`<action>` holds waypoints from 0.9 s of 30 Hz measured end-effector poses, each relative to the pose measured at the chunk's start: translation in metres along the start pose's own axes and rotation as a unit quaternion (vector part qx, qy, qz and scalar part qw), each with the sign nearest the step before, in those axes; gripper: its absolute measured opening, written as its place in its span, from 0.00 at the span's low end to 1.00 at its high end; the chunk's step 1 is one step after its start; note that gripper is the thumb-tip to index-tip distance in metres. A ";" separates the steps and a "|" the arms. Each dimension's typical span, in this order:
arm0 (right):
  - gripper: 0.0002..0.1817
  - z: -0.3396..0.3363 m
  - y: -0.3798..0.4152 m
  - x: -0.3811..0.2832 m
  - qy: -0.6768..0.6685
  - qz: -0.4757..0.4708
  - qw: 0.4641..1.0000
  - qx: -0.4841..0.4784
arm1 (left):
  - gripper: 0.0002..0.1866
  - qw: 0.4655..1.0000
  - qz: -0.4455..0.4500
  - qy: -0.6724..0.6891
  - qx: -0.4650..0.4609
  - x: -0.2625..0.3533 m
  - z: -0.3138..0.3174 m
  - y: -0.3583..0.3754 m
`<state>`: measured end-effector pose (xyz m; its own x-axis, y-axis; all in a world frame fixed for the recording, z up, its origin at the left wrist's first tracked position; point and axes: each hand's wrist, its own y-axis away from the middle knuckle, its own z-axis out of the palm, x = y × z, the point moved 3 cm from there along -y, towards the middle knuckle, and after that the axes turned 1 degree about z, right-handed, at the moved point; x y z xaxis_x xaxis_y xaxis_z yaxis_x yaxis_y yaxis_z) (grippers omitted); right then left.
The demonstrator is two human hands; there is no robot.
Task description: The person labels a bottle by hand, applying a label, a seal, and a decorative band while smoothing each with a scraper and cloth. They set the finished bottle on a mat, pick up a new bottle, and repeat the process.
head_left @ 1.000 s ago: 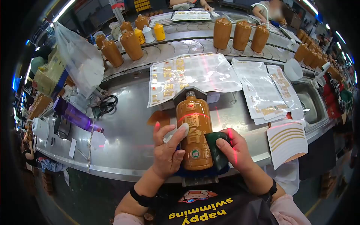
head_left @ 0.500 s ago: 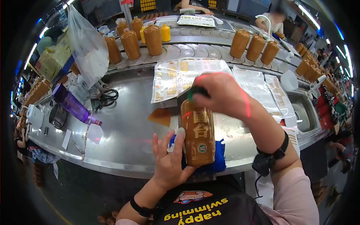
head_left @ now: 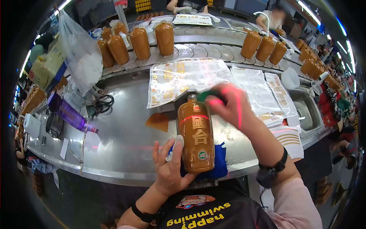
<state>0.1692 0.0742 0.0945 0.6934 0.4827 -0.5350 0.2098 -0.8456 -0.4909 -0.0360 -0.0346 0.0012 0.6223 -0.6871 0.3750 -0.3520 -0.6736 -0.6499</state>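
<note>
A brown glazed bottle (head_left: 196, 131) with gold characters and a small round green-and-white emblem lies tilted before me, its neck pointing away. My left hand (head_left: 169, 164) steadies its lower left side, thumb at the base and a pale cover on one fingertip. Blue cloth (head_left: 220, 162) shows under the bottle's lower end. Blurred by motion, my right hand (head_left: 231, 105) is closed around a flat green piece (head_left: 206, 95) beside the neck and shoulder; its exact kind I cannot tell. Red laser lines cross the bottle and this hand.
Printed gold-lettered sheets (head_left: 183, 78) lie beyond the bottle, near an amber flat piece (head_left: 158, 121). More brown bottles (head_left: 139, 42) stand on the curved conveyor (head_left: 190, 51). Left are a purple bottle (head_left: 72, 114), black cable (head_left: 103, 105) and plastic bag (head_left: 80, 53); right, a sink (head_left: 307, 108). People work beyond.
My right hand has moved right, from over the neck to beside it with the green piece, uncovering the bottle's top. The left hand stays at the base. Bottles on the conveyor have shifted right.
</note>
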 end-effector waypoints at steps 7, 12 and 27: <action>0.13 0.008 0.009 0.038 -0.030 0.059 0.998 0.024 | 0.48 1.000 0.005 -0.008 -0.017 -0.004 0.003 0.007; 0.12 0.008 0.023 0.012 -0.219 0.101 0.963 -0.118 | 0.46 0.999 0.028 0.027 -0.022 -0.011 -0.005 0.001; 0.09 0.035 0.088 0.058 -0.460 0.309 0.831 0.049 | 0.27 0.974 0.135 0.152 -0.105 -0.052 0.017 -0.126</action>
<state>0.2035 0.0353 -0.0040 -0.1830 -0.0285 -0.9827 -0.0790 -0.9959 0.0436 -0.0122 0.0901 0.0522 0.2631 -0.8746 0.4073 -0.6288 -0.4757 -0.6151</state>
